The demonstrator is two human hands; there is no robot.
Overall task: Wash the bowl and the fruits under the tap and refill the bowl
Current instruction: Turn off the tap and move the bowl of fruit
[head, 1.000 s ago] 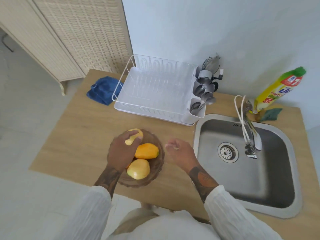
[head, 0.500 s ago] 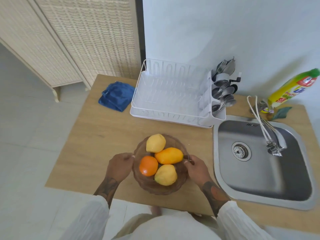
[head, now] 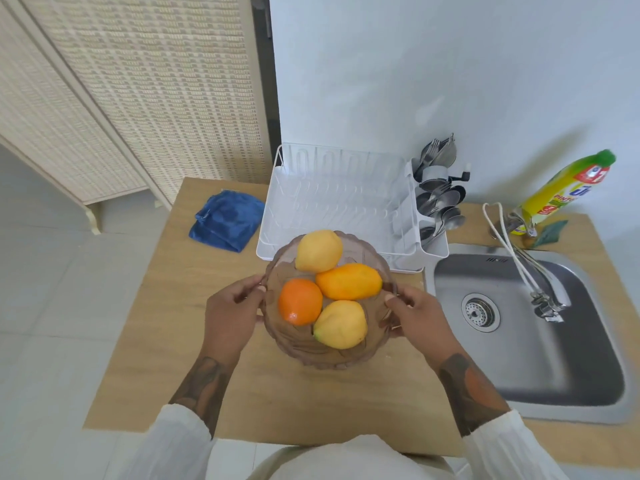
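- Two hands hold the tinted glass bowl by its rim: the left hand curls round the left edge with thumb on top, the right hand curls round the right edge the same way.
- Four fruits lie in the bowl, touching one another: a yellow fruit at the far side, an orange-yellow mango to the right, an orange to the left, another yellow fruit nearest the person.
- The bowl is over the wooden counter, just in front of the white dish rack; whether it rests on the wood or is lifted cannot be told.
- Bare counter lies between the bowl and the steel sink to the right.
- The tap reaches over the basin from its far rim, with a white cord looped along it.
- Cutlery stands in the rack's right-hand holder.
- A folded blue cloth lies left of the rack.
- A yellow detergent bottle and a green sponge sit behind the sink.
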